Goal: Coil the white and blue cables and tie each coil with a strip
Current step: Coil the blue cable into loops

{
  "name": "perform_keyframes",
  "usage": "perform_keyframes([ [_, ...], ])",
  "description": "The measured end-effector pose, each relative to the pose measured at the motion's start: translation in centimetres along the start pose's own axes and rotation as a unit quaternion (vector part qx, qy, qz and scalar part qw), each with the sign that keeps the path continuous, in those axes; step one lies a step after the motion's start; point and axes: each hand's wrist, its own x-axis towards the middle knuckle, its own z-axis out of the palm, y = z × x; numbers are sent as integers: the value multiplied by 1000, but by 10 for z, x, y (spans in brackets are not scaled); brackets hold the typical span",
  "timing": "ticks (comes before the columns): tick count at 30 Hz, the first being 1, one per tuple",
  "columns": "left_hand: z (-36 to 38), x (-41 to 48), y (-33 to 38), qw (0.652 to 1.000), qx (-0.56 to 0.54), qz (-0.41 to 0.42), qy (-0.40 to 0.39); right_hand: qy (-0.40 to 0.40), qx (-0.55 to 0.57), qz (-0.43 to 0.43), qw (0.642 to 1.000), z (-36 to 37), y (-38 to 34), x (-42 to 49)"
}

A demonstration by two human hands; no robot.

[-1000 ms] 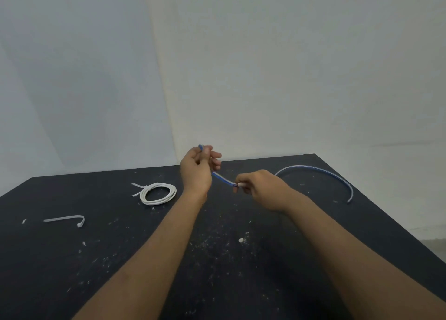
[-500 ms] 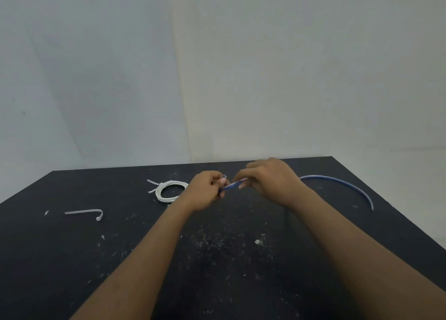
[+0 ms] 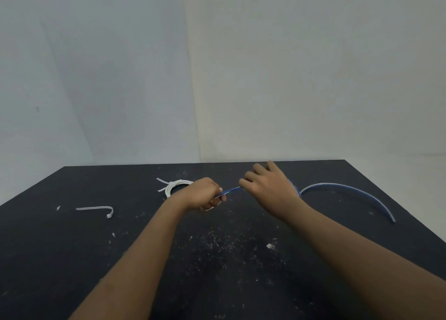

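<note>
Blue cable (image 3: 350, 192), thin, glossy: short span between left hand (image 3: 202, 196), clenched round it, and right hand (image 3: 268, 187), pinching it; the rest arcs rightward on matte black table (image 3: 72, 247). White cable coil (image 3: 174, 186), tied, partly hidden behind left wrist. Bent white strip (image 3: 96, 208) lies far left.

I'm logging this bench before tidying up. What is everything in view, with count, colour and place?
white cable: one, white, coiled and tied, far middle of the table, beside the left hand
strip: one, white, lying loose on the table's left side
blue cable: one, blue, held between both hands, free end arcing over the table to the right
crumbs: many, white, scattered on the table between the forearms
table: one, black, lower half of view
wall: pale grey, behind the table
left hand: one, grips the blue cable
right hand: one, fingers pinch the blue cable
</note>
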Motion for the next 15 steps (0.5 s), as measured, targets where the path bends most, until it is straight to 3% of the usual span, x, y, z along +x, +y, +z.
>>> perform_keyframes([
  [4,-4,0,-3,998,-55,17,-20,28,101,46,993,5,7,13],
  [9,-3,-3,-13,973,-219,65,-32,17,362,81,928,13,14,23],
  [15,14,-1,-16,939,-331,85,45,38,351,54,934,20,-2,32],
])
